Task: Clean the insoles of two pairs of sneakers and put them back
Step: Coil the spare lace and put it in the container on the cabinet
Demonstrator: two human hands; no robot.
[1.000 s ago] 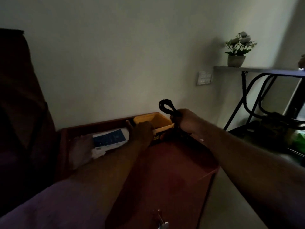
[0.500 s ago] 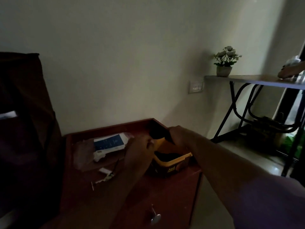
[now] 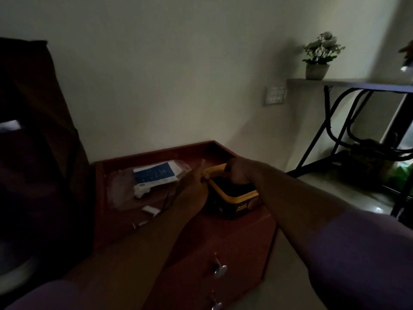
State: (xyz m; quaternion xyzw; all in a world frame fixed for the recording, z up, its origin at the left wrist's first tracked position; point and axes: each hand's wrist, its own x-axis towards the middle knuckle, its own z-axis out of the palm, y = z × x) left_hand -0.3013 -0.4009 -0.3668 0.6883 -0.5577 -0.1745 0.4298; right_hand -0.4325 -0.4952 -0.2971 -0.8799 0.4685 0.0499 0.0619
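Note:
No sneaker or insole shows in this dim head view. A yellow-rimmed box [image 3: 243,196] stands at the right end of a reddish wooden cabinet [image 3: 234,238]. My right hand [image 3: 240,172] reaches into the box from above, fingers curled on a black bundle [image 3: 228,186] that fills the inside. My left hand [image 3: 193,191] is against the box's left wall with the thumb at the rim and the index finger raised. Purple sleeves cover both upper arms.
A blue-and-white packet [image 3: 155,174] in clear wrap and small white scraps [image 3: 150,210] lie on the cabinet's left half. Drawer knobs [image 3: 220,270] stick out below. Dark fabric [image 3: 33,153] hangs at left. A metal-legged table [image 3: 348,82] with a potted plant [image 3: 319,57] stands at right.
My right hand brought the black looped bundle down from above the box into it. The view shifted, so the cabinet top and box sit lower in the frame.

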